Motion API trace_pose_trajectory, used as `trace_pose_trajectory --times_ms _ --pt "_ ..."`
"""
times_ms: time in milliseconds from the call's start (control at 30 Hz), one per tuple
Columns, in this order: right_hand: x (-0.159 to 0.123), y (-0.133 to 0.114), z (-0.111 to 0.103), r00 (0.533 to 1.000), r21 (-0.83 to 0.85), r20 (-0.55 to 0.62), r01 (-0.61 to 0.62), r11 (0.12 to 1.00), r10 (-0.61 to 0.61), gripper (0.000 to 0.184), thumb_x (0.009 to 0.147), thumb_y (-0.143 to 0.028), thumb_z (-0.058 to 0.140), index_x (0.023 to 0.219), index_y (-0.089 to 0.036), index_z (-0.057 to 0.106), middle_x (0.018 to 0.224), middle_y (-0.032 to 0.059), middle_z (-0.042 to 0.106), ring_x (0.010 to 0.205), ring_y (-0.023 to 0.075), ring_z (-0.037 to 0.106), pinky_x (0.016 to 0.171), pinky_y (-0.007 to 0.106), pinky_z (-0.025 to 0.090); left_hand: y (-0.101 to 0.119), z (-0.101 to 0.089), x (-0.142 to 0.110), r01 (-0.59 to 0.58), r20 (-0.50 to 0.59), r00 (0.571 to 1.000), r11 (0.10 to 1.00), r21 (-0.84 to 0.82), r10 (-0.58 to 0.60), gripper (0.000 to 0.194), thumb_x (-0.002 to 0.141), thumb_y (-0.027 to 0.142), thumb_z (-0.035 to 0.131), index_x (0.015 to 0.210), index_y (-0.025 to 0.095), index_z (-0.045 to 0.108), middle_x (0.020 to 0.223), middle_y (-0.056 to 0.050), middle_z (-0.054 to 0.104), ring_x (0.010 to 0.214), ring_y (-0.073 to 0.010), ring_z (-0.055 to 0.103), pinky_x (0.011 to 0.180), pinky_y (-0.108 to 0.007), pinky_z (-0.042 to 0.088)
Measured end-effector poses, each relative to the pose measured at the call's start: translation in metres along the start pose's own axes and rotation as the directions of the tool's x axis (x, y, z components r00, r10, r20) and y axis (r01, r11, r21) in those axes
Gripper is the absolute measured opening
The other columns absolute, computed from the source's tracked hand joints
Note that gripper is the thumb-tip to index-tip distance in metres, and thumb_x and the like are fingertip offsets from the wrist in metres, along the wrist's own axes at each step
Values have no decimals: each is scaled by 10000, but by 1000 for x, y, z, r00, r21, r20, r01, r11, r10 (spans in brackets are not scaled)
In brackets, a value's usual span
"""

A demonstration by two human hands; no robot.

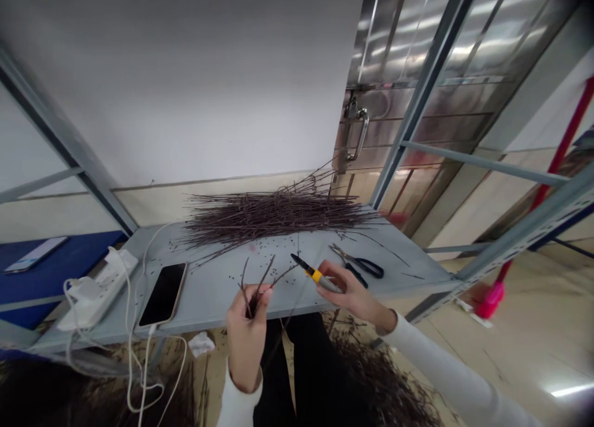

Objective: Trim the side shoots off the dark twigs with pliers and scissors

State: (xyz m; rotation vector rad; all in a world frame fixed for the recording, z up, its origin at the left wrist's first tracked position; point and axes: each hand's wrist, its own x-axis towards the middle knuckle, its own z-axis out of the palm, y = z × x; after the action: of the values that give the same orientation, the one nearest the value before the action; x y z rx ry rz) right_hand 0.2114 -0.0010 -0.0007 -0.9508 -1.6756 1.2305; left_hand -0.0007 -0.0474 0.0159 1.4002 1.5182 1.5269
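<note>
Left hand fingers pinched dark twigs; right hand fingers closed on a yellow-banded tool, scissors just beyond.

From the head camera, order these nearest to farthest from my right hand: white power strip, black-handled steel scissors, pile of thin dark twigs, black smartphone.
From your right hand:
1. Black-handled steel scissors, just ahead, slightly right.
2. Pile of thin dark twigs, farther ahead and left.
3. Black smartphone, well to the left.
4. White power strip, farthest left.
</note>
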Motion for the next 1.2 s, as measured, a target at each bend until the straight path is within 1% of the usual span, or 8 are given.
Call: trace_pose_trajectory --times_ms 167,300,467,600,733,1000,1100,1200 --pt "-13 -1 17 973 459 179 -212 863 144 349 761 -482 658 871 -228 445 730 -36 477 434 44 345 398 205 244 -1 8 -1 25 99 995 996 -86 -17 219 784 390 628 750 178 670 652 -16 629 608 -157 566 602 -257 457" --pt "-14 -2 20 964 492 215 -246 835 158 390 736 -534 645 918 -235 474 742 -18 499 443 62 372 394 209 253 1 12 -2 90 126 990 984 -156 -70 273 757 437 647 746 165 667 532 28 533 434 -99 420 460 -225 382" --pt "-6 -9 5 997 -105 -80 -10 994 1 269 810 -440 588 888 -235 434 733 -28 480 514 89 409 488 230 343 -2 9 -7 8 5 1000 999 -52 -7 203 802 386 624 806 187 666 723 -24 652 618 -151 566 618 -257 455" --pt "-3 -15 -4 959 -663 -212 -1 749 -187 265 795 -342 566 999 -218 451 871 45 586 680 169 561 619 277 425 -4 16 -14 -77 18 997 994 75 76 158 844 339 589 825 204 670 744 -19 646 708 -164 586 701 -257 449" --pt "-3 -18 -6 926 -788 -231 3 616 -300 291 768 -292 553 1038 -200 494 988 102 620 819 220 612 686 292 457 -2 26 -19 -131 4 991 984 121 131 156 849 321 580 786 199 654 701 -7 622 661 -151 569 669 -239 441" --pt "-8 -19 1 996 -123 -72 -69 990 61 222 816 -390 575 774 -176 536 582 -58 363 464 69 324 429 207 287 -13 23 -14 -100 -4 995 995 1 100 190 839 346 592 755 179 624 644 11 563 587 -135 530 617 -239 452" --pt "-13 -8 9 978 324 105 -203 924 178 279 795 -435 615 825 -168 538 599 -60 397 437 50 315 391 190 258 -18 21 -11 -108 5 994 994 -8 108 179 835 329 600 746 177 628 662 1 578 621 -144 554 635 -246 462" --pt "-18 1 15 907 603 374 -397 692 194 282 785 -438 605 859 -175 534 639 -43 471 417 48 358 361 173 256 -18 20 -8 -131 28 991 991 2 131 163 832 296 596 724 180 632 662 0 584 638 -149 569 643 -246 468"
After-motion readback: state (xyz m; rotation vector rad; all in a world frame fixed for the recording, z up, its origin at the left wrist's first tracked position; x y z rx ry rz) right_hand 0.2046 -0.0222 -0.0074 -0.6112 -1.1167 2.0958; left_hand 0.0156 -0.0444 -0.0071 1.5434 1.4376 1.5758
